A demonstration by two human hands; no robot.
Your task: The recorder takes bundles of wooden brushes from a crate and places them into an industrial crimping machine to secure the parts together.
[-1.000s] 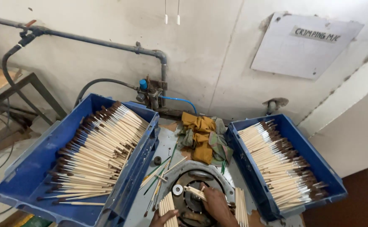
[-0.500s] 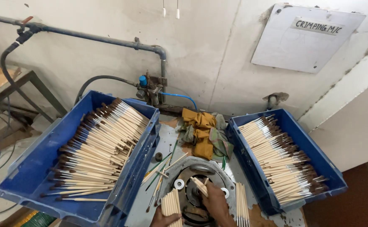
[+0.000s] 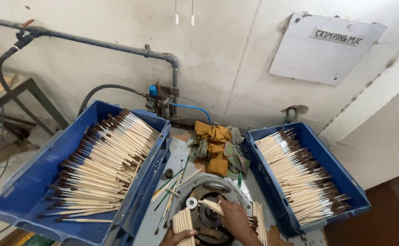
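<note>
We find the largest item to be the left blue crate, tilted toward the worker and stacked with wooden-handled paintbrushes laid parallel, dark ferrule ends pointing up and away; we judge that the tilt and common orientation keep the handles within easy reach. The right blue crate is set likewise on the other side, its brushes in neater rows.

Between the crates stands the grey metal bench, bearing a round crimping head at its near edge, just in front of the worker. Behind it lies a heap of yellow and green rags, well clear of the machine. A few loose brushes and green sticks lie scattered beside the head.

The left hand is closed around a bundle of plain wooden handles, held upright just left of the head, seemingly as a ready supply. The right hand is closed on a single handle, its fingers pinching it as it lies slantwise over the opening of the head, one end aimed at the centre. We cannot tell whether that end has entered the opening.
</note>
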